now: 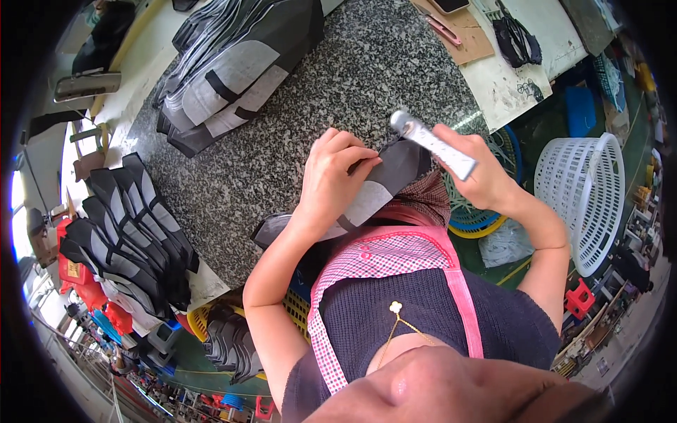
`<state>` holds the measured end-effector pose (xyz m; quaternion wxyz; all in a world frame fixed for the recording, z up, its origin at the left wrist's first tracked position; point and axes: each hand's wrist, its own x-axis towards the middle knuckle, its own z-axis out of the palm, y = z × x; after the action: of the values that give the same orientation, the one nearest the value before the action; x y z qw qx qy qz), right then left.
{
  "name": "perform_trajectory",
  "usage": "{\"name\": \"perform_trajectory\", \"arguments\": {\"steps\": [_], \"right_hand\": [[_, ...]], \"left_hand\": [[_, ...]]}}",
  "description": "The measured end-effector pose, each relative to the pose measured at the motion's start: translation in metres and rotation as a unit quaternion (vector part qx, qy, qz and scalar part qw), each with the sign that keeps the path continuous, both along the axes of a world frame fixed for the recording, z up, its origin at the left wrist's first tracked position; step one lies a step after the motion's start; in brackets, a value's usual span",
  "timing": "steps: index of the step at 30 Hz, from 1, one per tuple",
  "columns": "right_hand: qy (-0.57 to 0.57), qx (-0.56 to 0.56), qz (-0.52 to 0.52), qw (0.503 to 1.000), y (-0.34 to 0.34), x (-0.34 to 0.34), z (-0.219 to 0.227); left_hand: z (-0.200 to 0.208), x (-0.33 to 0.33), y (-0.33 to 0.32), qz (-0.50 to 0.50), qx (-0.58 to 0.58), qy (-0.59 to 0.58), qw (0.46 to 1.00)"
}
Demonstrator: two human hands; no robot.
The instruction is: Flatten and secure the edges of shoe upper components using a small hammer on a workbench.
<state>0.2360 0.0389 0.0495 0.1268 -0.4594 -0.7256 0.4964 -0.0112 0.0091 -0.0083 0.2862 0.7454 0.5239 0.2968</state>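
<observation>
My left hand (337, 178) pinches the edge of a dark grey and light grey fabric piece (381, 187) held over the near edge of the speckled granite table (310, 120). My right hand (474, 169) grips a silver metal hammer-like tool (434, 144), its rounded head pointing up and left just above the fabric. I wear a pink checked apron (384, 257).
A stack of similar grey pieces (236, 67) lies at the table's far left, and a fanned row of them (130, 225) lies along the left edge. A white plastic basket (589, 197) stands at the right. A cardboard sheet (458, 28) and black straps (518, 39) lie on the far bench.
</observation>
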Motion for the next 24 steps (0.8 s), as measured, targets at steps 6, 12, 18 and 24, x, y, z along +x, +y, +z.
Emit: {"name": "perform_trajectory", "arguments": {"steps": [6,12,18,24], "right_hand": [[-0.027,0.02,0.046,0.998,0.002,-0.001,-0.008],[-0.01,0.012,0.085,0.996,0.002,0.003,-0.017],[0.042,0.03,0.037,0.998,0.001,-0.005,-0.009],[0.009,0.002,0.078,0.997,0.003,-0.001,-0.024]], "left_hand": [[0.006,0.004,-0.008,-0.071,0.059,0.054,0.994],[0.008,0.01,-0.014,-0.088,0.096,0.123,0.984],[0.01,0.014,-0.02,-0.077,0.111,0.168,0.976],[0.01,0.002,-0.023,-0.005,-0.055,0.033,0.998]]}}
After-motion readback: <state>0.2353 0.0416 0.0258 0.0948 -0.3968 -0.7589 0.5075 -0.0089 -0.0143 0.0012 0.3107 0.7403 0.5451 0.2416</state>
